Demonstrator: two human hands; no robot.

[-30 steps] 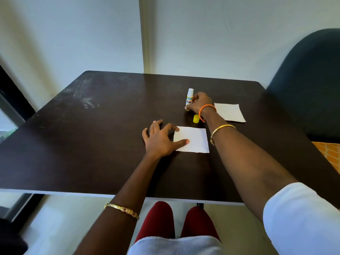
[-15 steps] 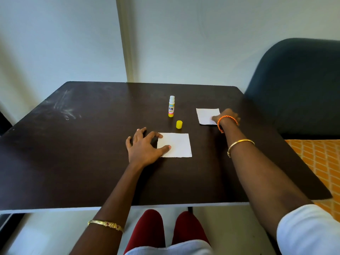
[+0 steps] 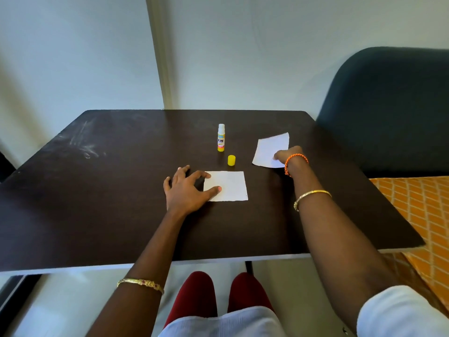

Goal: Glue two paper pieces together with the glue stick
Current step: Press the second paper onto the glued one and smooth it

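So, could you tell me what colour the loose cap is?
Yellow: the cap shows best in the head view.

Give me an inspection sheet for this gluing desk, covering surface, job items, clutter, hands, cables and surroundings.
Surface: dark table, pale scuffs far left.
Job's things: glue stick upright, uncapped; yellow cap beside it; near paper flat; far paper partly lifted.
Clutter: nothing seen.
Hands: left hand rests on near paper's edge; right hand pinches far paper.
Cables: nothing seen.
Surroundings: pale wall, dark chair, orange patterned fabric.
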